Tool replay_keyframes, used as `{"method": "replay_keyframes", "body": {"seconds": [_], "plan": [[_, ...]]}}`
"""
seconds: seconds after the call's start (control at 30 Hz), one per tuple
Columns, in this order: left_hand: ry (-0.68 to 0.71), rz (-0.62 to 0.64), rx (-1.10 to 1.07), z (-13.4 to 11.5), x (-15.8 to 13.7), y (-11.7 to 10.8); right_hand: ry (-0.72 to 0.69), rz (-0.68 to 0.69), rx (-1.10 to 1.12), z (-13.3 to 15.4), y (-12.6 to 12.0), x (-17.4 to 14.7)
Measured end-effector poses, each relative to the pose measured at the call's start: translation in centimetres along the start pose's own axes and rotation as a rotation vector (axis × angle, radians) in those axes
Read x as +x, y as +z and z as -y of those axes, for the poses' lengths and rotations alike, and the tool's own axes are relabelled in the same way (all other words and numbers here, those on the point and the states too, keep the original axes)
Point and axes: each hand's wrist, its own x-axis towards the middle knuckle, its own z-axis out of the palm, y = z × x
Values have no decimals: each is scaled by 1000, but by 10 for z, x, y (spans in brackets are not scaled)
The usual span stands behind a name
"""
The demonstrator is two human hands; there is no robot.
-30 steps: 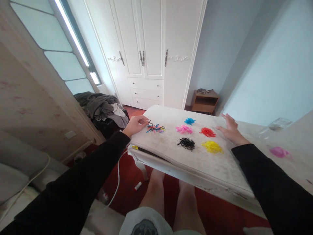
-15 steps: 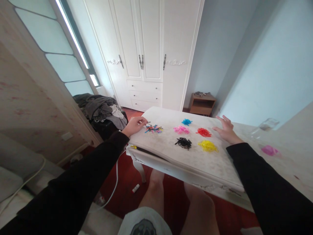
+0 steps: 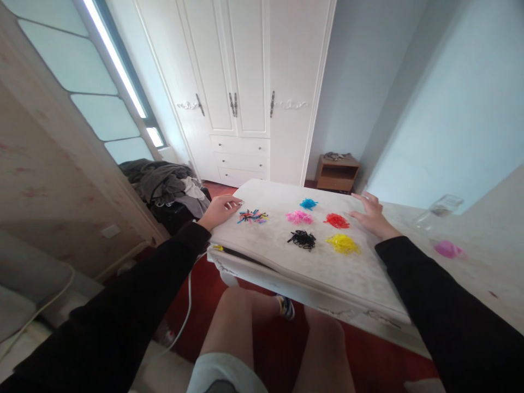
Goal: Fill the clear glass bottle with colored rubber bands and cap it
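- I see the left hand (image 3: 220,211) pinching what looks like a band (image 3: 242,203) by the table's (image 3: 270,245) left edge, a mixed-colour heap (image 3: 252,216) left unsorted beside it.
- Separated mid-table: blue pile (image 3: 308,204), pink pile (image 3: 299,218), red pile (image 3: 337,220), black pile (image 3: 302,240), yellow pile (image 3: 343,244).
- Right hand (image 3: 373,215) spread, visibly empty.

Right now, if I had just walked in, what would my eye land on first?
Probably the single-colour piles on the pale table: blue pile at the back, pink pile and red pile in the middle, black pile and yellow pile nearest the person. Next, the mixed-colour pile at the table's left, with the left hand beside it and the open right hand just right of the red pile. Beyond the table stands a tall white wardrobe.
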Motion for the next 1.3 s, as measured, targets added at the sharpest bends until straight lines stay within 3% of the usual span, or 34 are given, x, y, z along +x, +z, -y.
{"method": "replay_keyframes", "body": {"seconds": [0.3, 0.5, 0.77, 1.1, 1.2, 1.3], "plan": [[-27, -1, 80, 2, 5, 1, 7, -1, 18, -2, -2, -2], [-147, -20, 18, 9, 5, 3, 11, 9, 30, 1, -6, -2], [-133, -58, 56, 2, 3, 0, 1, 6, 46, 7, -8, -4], [-106, -18, 110, 5, 4, -1, 16, -9, 70, 13, -3, -6], [-62, -40, 109, -3, 6, -2, -7, -28, 81, 19, -4, -8], [-38, -115, 36, -30, 16, 6, -18, -47, 94, 28, -6, -10]]}}
